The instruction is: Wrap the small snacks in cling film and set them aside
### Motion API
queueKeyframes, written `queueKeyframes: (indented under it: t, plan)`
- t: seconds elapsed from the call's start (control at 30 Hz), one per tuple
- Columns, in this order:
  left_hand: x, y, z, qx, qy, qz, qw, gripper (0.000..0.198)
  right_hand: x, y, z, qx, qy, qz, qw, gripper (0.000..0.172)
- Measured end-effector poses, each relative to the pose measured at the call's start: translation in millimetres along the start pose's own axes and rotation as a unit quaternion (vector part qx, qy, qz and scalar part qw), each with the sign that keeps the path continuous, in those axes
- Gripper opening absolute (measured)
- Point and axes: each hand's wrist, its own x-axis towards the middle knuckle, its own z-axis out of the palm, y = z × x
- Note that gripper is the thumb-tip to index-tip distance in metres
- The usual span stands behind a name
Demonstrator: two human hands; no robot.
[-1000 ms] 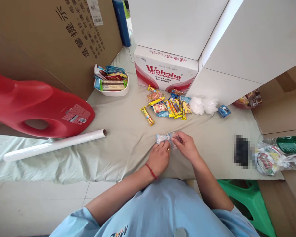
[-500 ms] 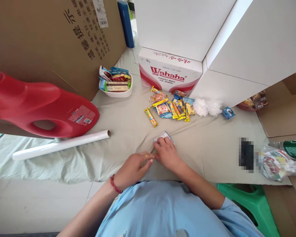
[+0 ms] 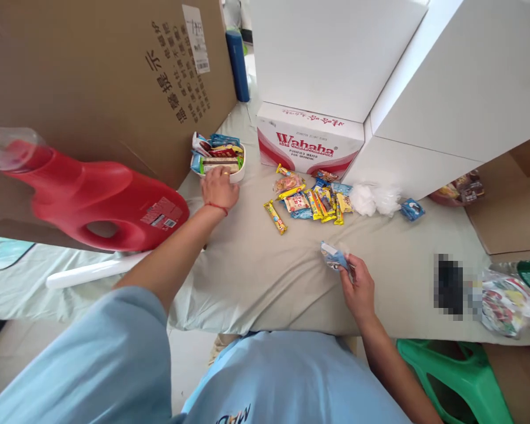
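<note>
My left hand (image 3: 219,187) is stretched far out to the white bowl (image 3: 238,174) full of snack packets, fingers curled on its near rim. My right hand (image 3: 357,285) is near the front of the table, pinching a small blue-and-white snack packet (image 3: 334,258) lifted slightly off the cloth. A pile of loose snack packets (image 3: 311,199) lies between the two hands, in front of the Wahaha box (image 3: 309,139).
A red jug (image 3: 92,197) lies on its side at the left with a white roll (image 3: 92,271) below it. A big cardboard box (image 3: 92,76) and white cabinets (image 3: 424,76) stand behind. A crumpled plastic bag (image 3: 373,199), a green stool (image 3: 459,377) and bagged items (image 3: 503,300) are at right.
My left hand left the packet and reached far forward-left to the white bowl. My right hand kept the blue-and-white packet and moved it right.
</note>
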Motion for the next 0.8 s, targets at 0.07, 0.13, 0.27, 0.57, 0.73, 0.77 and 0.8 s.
queueKeyframes:
  t: [0.07, 0.13, 0.27, 0.57, 0.73, 0.77, 0.8]
  plan:
    - [18.5, -1.9, 5.2, 0.021, -0.012, 0.0, 1.0, 0.043, -10.3, 16.4, -12.0, 0.02, 0.016, 0.049, 0.998, 0.035]
    - [22.5, -3.8, 11.6, 0.041, -0.019, 0.013, 0.999, 0.035, -22.3, 32.5, -21.4, 0.035, 0.031, 0.09, 0.995, 0.039]
    - [-10.0, -7.8, 26.7, 0.054, -0.019, 0.075, 0.996, 0.029, -41.0, 56.1, -34.9, 0.068, 0.075, 0.148, 0.984, 0.045]
    - [-121.4, 33.6, 16.8, -0.123, 0.155, 0.367, 0.909, 0.018, -38.4, 79.1, -36.9, 0.177, 0.082, 0.189, 0.962, 0.047]
    - [-110.7, 107.6, -8.0, -0.315, 0.155, 0.36, 0.865, 0.017, -38.6, 79.3, -32.7, 0.187, 0.085, 0.192, 0.96, 0.047]
    - [-102.9, 122.0, -7.1, -0.367, 0.143, 0.324, 0.86, 0.018, -39.1, 78.3, -32.3, 0.185, 0.087, 0.193, 0.96, 0.046]
    - [-94.0, 135.6, -3.5, -0.43, 0.131, 0.276, 0.85, 0.02, -39.6, 77.1, -32.0, 0.183, 0.09, 0.193, 0.96, 0.046]
